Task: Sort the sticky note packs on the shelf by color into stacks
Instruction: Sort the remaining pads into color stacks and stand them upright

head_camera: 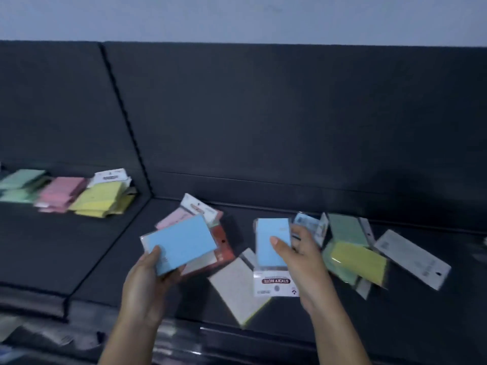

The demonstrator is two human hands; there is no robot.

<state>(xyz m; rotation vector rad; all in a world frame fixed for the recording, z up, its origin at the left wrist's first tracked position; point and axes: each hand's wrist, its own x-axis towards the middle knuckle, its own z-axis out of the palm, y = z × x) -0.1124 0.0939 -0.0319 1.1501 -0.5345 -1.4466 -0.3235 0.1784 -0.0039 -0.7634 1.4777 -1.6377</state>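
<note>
Fingers (154, 255) of the left hand (143, 283) clamp one blue pack (181, 241), thumb on top. The right hand (305, 259) pinches a second blue pack (272, 233), both right of the shelf (66, 246) seam (123, 114). Left of the seam lie three stacks: green stack (19, 185), pink stack (62, 193), yellow stack (98, 200). Loose packs (355, 256) right of it are too blurred to count.

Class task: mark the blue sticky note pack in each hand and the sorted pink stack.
Left-hand blue sticky note pack (181, 243): head view, centre of face.
Right-hand blue sticky note pack (272, 227): head view, upper face.
Sorted pink stack (63, 192): head view, top pack.
</note>
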